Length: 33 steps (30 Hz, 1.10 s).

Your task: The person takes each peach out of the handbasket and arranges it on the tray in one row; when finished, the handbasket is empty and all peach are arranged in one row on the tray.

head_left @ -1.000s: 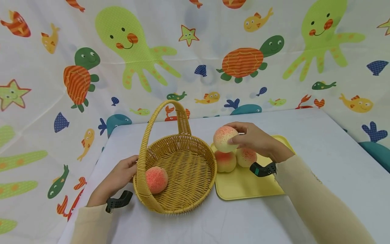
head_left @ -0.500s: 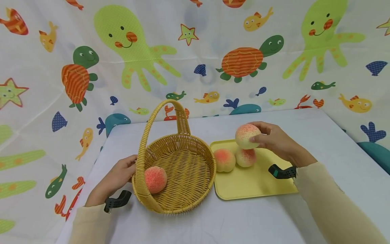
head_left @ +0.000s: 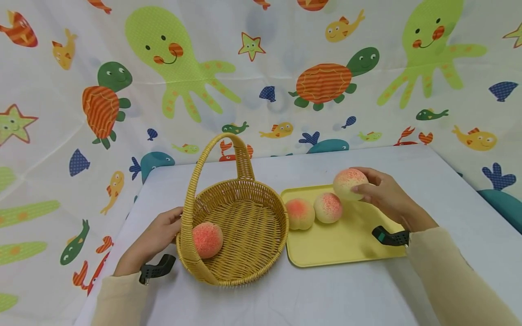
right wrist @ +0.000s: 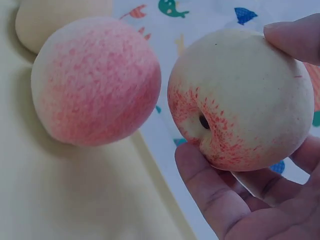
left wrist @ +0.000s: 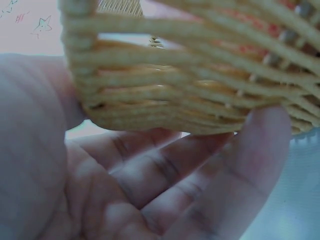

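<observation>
My right hand (head_left: 385,194) grips a pale peach (head_left: 347,184) with red speckles, thumb and fingers on opposite sides of it, over the far part of a yellow tray (head_left: 334,246). Its stem hollow shows in the right wrist view, where a second peach (right wrist: 97,82) lies close by. On the tray sit two peaches, a speckled one (head_left: 328,208) and a yellowish one (head_left: 300,214), side by side. My left hand (head_left: 157,235) holds the left side of a wicker basket (head_left: 250,231); in the left wrist view its fingers (left wrist: 265,150) curl under the weave. One red peach (head_left: 209,240) lies inside the basket.
The basket's tall arched handle (head_left: 191,194) rises over its left part. A white cloth covers the table (head_left: 326,299). Behind it hangs a curtain (head_left: 277,54) printed with sea animals. Basket and tray stand almost touching.
My right hand has carried the pale peach rightward, away from the basket and off the two peaches on the tray. The left hand and basket have stayed about where they were.
</observation>
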Tool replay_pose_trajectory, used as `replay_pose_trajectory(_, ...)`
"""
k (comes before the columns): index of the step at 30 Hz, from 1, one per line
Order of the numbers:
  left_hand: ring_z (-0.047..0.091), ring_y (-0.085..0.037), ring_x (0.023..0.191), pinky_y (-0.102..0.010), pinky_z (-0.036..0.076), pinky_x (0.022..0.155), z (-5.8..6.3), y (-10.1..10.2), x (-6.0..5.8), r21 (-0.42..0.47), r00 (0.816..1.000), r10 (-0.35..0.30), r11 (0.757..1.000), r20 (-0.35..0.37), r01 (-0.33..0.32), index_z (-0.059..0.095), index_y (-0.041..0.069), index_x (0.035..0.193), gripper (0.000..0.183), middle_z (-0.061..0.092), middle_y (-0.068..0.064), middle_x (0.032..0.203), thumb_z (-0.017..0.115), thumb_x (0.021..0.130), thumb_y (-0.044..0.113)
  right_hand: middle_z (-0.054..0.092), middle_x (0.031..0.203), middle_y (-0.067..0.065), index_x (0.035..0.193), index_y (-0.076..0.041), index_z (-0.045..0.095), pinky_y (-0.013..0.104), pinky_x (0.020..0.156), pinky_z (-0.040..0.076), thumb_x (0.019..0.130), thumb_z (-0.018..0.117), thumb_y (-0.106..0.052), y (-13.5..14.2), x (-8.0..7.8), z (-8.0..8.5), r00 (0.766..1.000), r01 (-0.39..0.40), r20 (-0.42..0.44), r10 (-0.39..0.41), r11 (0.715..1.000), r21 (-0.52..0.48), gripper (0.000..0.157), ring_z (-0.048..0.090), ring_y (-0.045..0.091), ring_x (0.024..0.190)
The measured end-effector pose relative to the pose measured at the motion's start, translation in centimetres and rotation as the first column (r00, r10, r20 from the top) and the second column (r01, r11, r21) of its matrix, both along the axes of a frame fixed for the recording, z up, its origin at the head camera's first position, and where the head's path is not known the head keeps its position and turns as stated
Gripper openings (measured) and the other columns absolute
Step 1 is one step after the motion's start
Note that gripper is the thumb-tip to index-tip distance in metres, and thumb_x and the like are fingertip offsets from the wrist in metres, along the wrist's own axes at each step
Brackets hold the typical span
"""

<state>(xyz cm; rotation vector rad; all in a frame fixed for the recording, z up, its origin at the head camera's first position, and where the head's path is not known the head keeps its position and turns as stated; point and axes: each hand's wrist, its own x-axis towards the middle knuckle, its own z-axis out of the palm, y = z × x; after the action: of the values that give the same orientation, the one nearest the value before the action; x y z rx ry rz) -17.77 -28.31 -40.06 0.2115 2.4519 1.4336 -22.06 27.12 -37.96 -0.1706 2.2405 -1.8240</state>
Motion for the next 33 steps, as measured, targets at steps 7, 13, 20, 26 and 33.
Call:
replay_pose_trajectory(7,0.067,-0.021,0.080,-0.036,0.060,0.071,-0.1,0.0,-0.1,-0.016,1.000,0.006,1.000,0.002,-0.006,0.051,-0.003,0.146,0.044,0.070,-0.014,0.106,0.048,0.111,0.024,0.047,0.140,0.011,0.160,-0.001,0.030,0.022,0.090,0.055,0.102,0.064,-0.018,0.3,0.0,-1.1,0.998,0.067,0.016,-0.068,0.997,0.043,0.070,0.059,0.012,0.108)
replay_pose_trajectory(13,0.067,-0.021,0.080,-0.036,0.060,0.071,-0.1,0.0,-0.1,-0.019,1.000,0.008,1.000,0.007,-0.008,0.050,-0.004,0.146,0.045,0.070,-0.014,0.106,0.048,0.111,0.024,0.045,0.137,0.012,0.159,-0.001,0.031,0.022,0.088,0.055,0.101,0.067,-0.020,0.5,-0.1,-2.3,0.995,0.096,0.031,-0.099,0.992,0.075,0.071,0.056,0.013,0.107)
replay_pose_trajectory(20,0.067,-0.021,0.081,-0.036,0.060,0.072,-0.1,0.0,-0.1,-0.025,1.000,0.008,1.000,0.006,-0.008,0.050,-0.004,0.146,0.046,0.070,-0.014,0.105,0.048,0.111,0.026,0.041,0.143,0.017,0.160,-0.002,0.030,0.020,0.088,0.054,0.100,0.068,-0.023,0.7,-0.1,-3.4,0.992,0.113,0.039,-0.119,0.985,0.127,0.074,0.050,0.019,0.114)
replay_pose_trajectory(26,0.066,-0.021,0.080,-0.036,0.060,0.071,-0.2,0.0,-0.1,-0.018,1.000,0.009,1.000,0.008,-0.009,0.050,-0.004,0.146,0.045,0.069,-0.013,0.103,0.047,0.111,0.025,0.043,0.138,0.016,0.159,-0.002,0.033,0.020,0.085,0.052,0.099,0.071,-0.027,0.7,0.0,-3.8,0.990,0.133,0.025,-0.140,0.975,0.180,0.075,0.048,0.020,0.111)
replay_pose_trajectory(33,0.067,-0.021,0.080,-0.036,0.060,0.072,-0.2,-0.1,-0.2,-0.012,1.000,0.006,1.000,0.009,-0.006,0.051,-0.003,0.145,0.044,0.070,-0.013,0.104,0.048,0.111,0.025,0.043,0.142,0.018,0.158,-0.002,0.035,0.021,0.083,0.051,0.097,0.073,-0.027,0.7,0.2,-4.3,0.988,0.149,0.006,-0.154,0.966,0.210,0.076,0.048,0.021,0.111)
